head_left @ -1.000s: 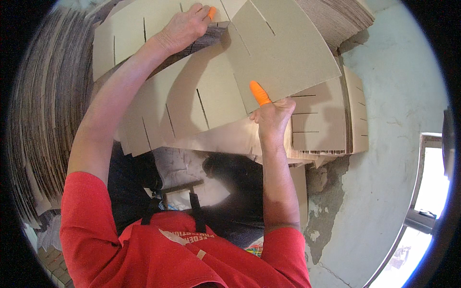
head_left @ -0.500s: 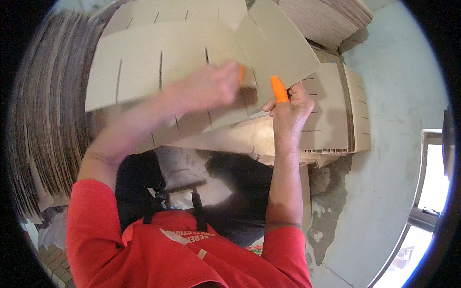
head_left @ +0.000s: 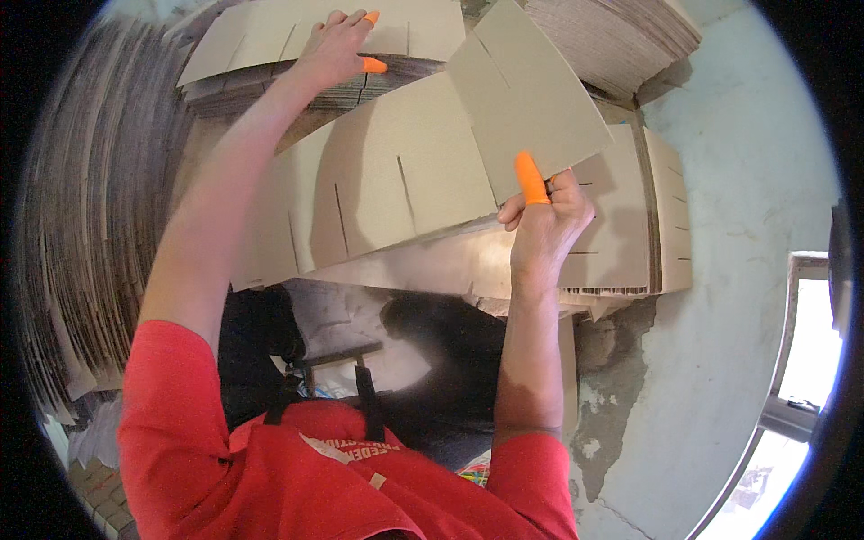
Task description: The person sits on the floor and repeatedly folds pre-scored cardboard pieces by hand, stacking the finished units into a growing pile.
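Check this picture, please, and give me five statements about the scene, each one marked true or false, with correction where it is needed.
1. The right hand grips the slotted cardboard by its lower edge. True.
2. The left hand is at the far cardboard stack. True.
3. Both hands are without any finger covers. False: orange finger covers show on both.
4. The person's sleeves are blue. False: the sleeves are red.
5. The bright framed opening is at the left side of the picture. False: the bright framed opening is at the right side.
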`<state>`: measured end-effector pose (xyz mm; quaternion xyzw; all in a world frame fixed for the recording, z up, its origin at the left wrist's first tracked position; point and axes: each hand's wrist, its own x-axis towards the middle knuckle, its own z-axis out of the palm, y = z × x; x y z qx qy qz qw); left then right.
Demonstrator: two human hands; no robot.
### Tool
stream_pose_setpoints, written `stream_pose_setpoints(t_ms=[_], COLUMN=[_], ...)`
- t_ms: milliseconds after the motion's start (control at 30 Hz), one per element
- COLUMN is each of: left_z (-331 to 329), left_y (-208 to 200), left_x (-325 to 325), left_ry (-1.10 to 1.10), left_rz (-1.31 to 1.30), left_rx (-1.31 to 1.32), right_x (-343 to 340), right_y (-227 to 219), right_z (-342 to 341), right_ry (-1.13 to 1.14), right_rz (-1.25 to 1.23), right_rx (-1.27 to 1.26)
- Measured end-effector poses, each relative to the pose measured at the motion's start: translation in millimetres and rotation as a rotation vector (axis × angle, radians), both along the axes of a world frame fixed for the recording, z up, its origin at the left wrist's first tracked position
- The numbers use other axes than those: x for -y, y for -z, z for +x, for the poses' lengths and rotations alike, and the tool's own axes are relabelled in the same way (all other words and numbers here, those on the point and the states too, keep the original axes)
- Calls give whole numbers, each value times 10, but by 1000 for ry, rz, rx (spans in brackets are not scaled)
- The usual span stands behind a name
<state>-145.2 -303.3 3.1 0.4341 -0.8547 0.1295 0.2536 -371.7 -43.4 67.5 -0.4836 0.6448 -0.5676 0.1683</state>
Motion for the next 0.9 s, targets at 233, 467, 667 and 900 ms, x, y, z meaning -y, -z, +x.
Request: stream_pose_setpoints(t_ms=[233,467,667,900], left_z=[297,58,349,-122], left_y=[124,54,84,-449], left_x=[608,396,555,-21], left_ry=[145,-4,220,210], left_rz=[92,41,178,-339], left_rx=[45,-71,-249,136], right_x=[-25,-20,-22,-33], right_y=[-16,103,72,239], right_z=[45,-20,75,92], right_ry=[-7,1,-29,-19], right_rz=[-65,-43,-42,-159], right_rx=[78,13,82,-30])
